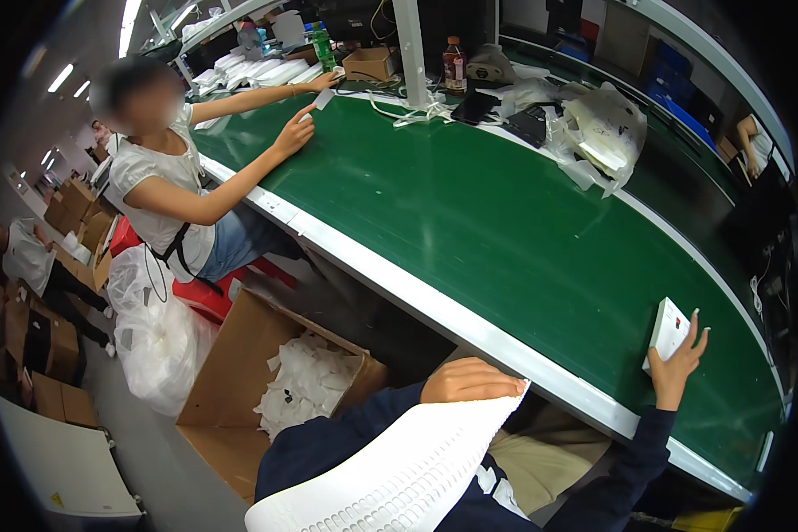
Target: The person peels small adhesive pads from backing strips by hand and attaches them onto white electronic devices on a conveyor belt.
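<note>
White and perforated with rows of slots, one sheet (390, 470) is held off the near edge of the green worktop (434, 213), one corner pinched by the closed fingers of the left hand (472, 381). Beside it, one open carton (213, 390) is partly filled with pale scraps (306, 381), too heaped to be counted. Toward the worktop's right end, one white box (669, 330) is touched by the thumb of the right hand (678, 359); its fingers are spread, and whether the box is gripped cannot be told. Toward the left end, one white card (324, 99) is held by one co-worker (164, 186). Along the far edge, one plastic bag (605, 133) and two bottles (454, 66) are seen.
</note>
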A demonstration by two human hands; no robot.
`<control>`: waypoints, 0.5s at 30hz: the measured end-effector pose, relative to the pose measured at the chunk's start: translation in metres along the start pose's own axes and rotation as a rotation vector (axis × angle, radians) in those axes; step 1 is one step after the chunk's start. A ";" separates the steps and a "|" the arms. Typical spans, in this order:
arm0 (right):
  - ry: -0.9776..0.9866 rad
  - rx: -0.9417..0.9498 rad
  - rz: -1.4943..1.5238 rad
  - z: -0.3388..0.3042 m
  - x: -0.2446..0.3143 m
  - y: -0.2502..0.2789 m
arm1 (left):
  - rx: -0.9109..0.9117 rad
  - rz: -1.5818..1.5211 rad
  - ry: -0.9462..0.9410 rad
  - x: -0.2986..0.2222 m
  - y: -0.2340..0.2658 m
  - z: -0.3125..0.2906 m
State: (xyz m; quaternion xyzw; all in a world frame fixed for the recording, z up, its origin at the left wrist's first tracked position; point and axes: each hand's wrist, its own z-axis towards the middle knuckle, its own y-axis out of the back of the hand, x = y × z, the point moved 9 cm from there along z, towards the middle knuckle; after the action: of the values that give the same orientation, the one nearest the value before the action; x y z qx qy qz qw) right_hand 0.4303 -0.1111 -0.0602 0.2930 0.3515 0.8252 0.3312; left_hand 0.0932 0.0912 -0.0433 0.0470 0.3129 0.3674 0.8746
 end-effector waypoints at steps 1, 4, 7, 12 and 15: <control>0.005 0.001 0.008 0.003 -0.002 0.001 | -0.002 0.010 0.002 0.000 0.002 0.001; 0.051 -0.110 0.011 0.003 -0.027 0.026 | -0.015 0.052 -0.021 -0.002 0.007 0.002; 0.231 -0.320 -0.064 -0.007 -0.057 0.066 | -0.007 0.011 -0.044 0.004 0.011 0.001; 0.103 -0.338 -0.285 -0.021 -0.143 0.096 | -0.060 0.081 -0.042 -0.004 0.015 0.002; 0.123 -0.327 0.092 -0.032 -0.220 0.088 | 0.050 -0.014 -0.043 0.011 0.009 -0.003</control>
State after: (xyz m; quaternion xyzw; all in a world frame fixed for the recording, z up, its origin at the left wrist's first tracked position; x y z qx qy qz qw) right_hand 0.5109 -0.3360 -0.0657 0.2000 0.2183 0.9020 0.3143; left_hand 0.0917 0.1049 -0.0479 0.0745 0.3037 0.3522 0.8822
